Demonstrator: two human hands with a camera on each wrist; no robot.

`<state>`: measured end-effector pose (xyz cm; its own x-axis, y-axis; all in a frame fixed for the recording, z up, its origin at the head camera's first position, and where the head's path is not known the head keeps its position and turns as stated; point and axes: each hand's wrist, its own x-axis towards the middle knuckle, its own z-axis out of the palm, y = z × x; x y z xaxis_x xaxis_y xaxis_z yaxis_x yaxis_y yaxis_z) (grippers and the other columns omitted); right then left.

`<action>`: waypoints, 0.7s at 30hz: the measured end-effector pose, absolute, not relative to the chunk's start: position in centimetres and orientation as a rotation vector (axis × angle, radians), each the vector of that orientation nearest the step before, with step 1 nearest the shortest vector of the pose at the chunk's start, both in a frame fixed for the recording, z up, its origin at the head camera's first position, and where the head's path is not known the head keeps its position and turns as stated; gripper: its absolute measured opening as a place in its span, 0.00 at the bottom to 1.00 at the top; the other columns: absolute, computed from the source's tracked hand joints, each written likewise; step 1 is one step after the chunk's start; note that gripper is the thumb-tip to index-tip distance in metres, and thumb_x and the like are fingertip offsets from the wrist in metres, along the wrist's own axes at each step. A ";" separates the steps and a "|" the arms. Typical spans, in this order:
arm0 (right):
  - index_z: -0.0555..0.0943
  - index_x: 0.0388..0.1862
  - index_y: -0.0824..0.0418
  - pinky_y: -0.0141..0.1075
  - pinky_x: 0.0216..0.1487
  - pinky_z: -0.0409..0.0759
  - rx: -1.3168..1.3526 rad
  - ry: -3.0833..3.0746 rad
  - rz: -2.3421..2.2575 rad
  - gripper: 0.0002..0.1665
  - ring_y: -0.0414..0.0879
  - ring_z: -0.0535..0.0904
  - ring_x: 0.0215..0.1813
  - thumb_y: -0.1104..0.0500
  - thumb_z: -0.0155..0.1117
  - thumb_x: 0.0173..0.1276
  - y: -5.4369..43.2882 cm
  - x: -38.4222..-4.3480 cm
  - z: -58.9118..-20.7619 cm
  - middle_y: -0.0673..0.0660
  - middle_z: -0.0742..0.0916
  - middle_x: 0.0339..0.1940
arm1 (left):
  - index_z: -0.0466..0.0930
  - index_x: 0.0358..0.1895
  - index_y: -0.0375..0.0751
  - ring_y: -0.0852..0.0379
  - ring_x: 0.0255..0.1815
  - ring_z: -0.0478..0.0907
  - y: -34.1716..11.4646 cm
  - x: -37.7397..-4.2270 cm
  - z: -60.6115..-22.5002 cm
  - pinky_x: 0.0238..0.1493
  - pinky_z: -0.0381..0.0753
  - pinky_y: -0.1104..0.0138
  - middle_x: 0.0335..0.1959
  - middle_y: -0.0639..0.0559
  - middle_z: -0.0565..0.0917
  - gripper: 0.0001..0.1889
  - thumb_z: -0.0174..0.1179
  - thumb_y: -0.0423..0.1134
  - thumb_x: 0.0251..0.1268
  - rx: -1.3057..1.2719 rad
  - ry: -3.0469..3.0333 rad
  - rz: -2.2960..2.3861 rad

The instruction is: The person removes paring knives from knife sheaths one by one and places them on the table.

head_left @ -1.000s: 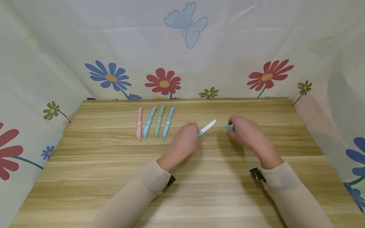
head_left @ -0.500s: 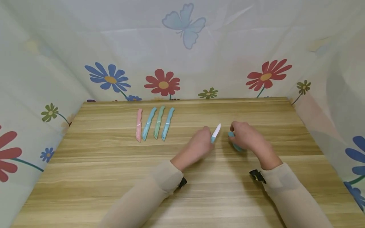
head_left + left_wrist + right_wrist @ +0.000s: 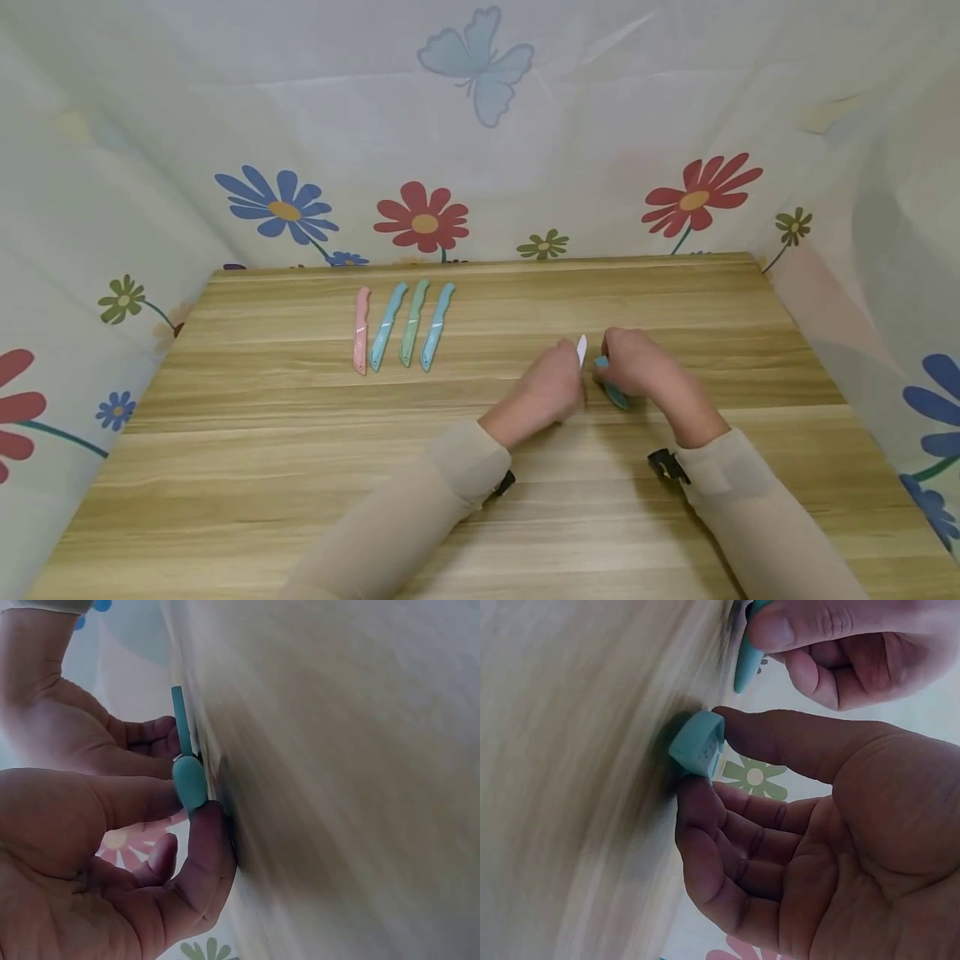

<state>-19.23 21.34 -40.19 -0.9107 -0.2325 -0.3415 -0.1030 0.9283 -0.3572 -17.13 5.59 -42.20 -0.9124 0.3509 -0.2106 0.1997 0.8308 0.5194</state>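
My left hand (image 3: 542,385) pinches the teal handle (image 3: 190,782) of a small paring knife between thumb and fingers. Its bare white blade (image 3: 582,350) points away from me, close over the table. Just to the right, my right hand (image 3: 639,363) holds a teal knife sheath (image 3: 615,394) by thumb and fingertips. In the right wrist view the sheath (image 3: 697,742) is seen end-on. Blade and sheath are a short gap apart in the head view, and most of the knife handle is hidden behind the left hand there.
Several sheathed knives lie side by side at the back left of the wooden table (image 3: 300,467): a pink knife (image 3: 362,331), a blue knife (image 3: 388,327), a green knife (image 3: 414,323) and another blue knife (image 3: 437,327). A flower-printed cloth (image 3: 570,125) surrounds the table.
My left hand has moved right with the knife, and the blade has turned to point more straight away from me. The right hand has shifted slightly nearer, turning the sheath so its tip points toward me.
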 end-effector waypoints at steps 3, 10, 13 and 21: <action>0.78 0.38 0.67 0.42 0.38 0.77 -0.250 2.704 -0.480 0.13 0.51 0.77 0.35 0.58 0.69 0.75 21.2 -19.2 -40.2 0.59 0.83 0.34 | 0.71 0.54 0.31 0.56 0.21 0.77 6.0 -17.1 -42.1 0.18 0.76 0.68 0.30 0.46 0.79 0.12 0.60 0.29 0.74 0.421 2.698 0.714; 0.75 0.30 0.62 0.39 0.33 0.72 -0.239 2.697 -0.484 0.17 0.49 0.72 0.30 0.55 0.69 0.75 21.1 -19.2 -40.4 0.55 0.78 0.27 | 0.71 0.56 0.30 0.58 0.19 0.76 6.6 -16.9 -41.6 0.16 0.74 0.71 0.30 0.46 0.79 0.13 0.60 0.31 0.76 0.435 2.701 0.646; 0.77 0.35 0.65 0.41 0.36 0.76 -0.243 2.704 -0.482 0.16 0.50 0.75 0.33 0.54 0.70 0.74 21.1 -19.2 -40.4 0.57 0.81 0.32 | 0.72 0.58 0.28 0.57 0.20 0.76 6.5 -17.0 -41.6 0.18 0.74 0.71 0.31 0.47 0.78 0.14 0.60 0.31 0.76 0.435 2.696 0.627; 0.78 0.47 0.71 0.44 0.43 0.80 -0.260 2.693 -0.503 0.19 0.53 0.79 0.39 0.54 0.69 0.75 21.3 -19.1 -40.5 0.61 0.84 0.40 | 0.74 0.56 0.30 0.57 0.23 0.74 6.7 -17.1 -41.8 0.21 0.73 0.70 0.30 0.49 0.78 0.13 0.61 0.29 0.73 0.434 2.680 0.626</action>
